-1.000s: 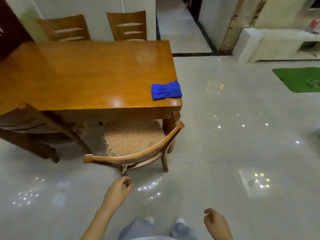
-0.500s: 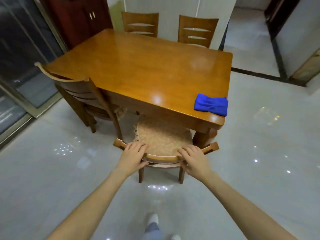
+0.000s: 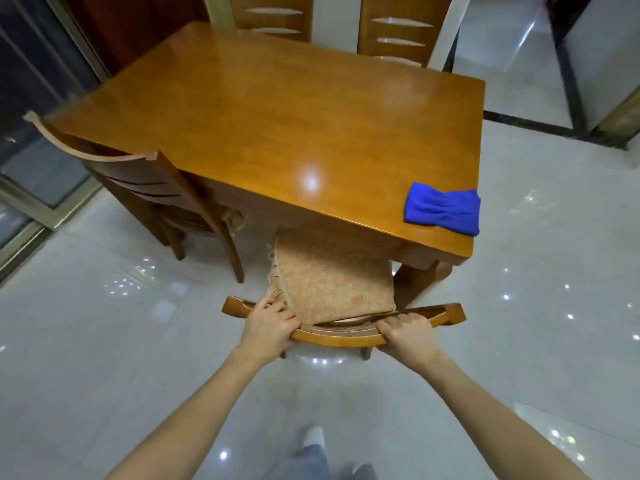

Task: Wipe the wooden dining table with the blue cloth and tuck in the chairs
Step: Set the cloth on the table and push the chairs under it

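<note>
Wooden chair back [image 3: 341, 337] clasped by left grip [image 3: 268, 325] and right grip [image 3: 405, 332]; skewed push risks striking surface leg [image 3: 415, 282] beyond right grip.

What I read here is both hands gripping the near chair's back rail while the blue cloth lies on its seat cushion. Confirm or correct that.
One error: the blue cloth lies on the wooden table, at its near right corner, not on the seat cushion, as the head view shows. The left hand and right hand both grip the near chair's back rail.
</note>
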